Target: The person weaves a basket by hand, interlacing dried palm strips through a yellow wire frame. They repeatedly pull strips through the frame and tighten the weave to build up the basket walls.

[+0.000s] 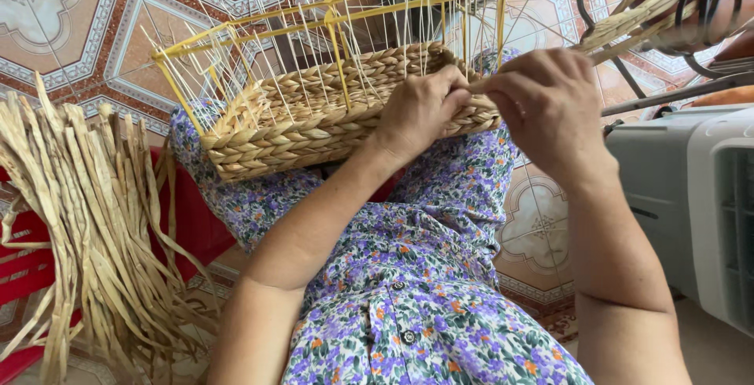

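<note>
1. Below me I see a tiled floor (71, 31) in red, cream and grey patterns, with my lap in a purple flowered dress (424, 306) filling the lower middle.
2. At far left a thick bundle of dried straw strips (86, 220) hangs over a red plastic seat (196, 220), well apart from both hands.
3. On my knees rests a half-woven basket (314, 118): braided straw walls around a yellow wire frame (338, 16), with thin pale stakes standing up all round it and crowding the space above the rim.
4. My left hand (420, 110) lies against the basket's right end, fingers closed together, pinching the braid at the rim.
5. My right hand (546, 110) meets it just beside the corner, fingers drawn together on a thin strand; the knuckles hide the exact grip.
6. At upper right, black scissors (711, 0) lie on more straw.
7. At far right a grey and white plastic appliance (691, 196) stands close by my right forearm.
</note>
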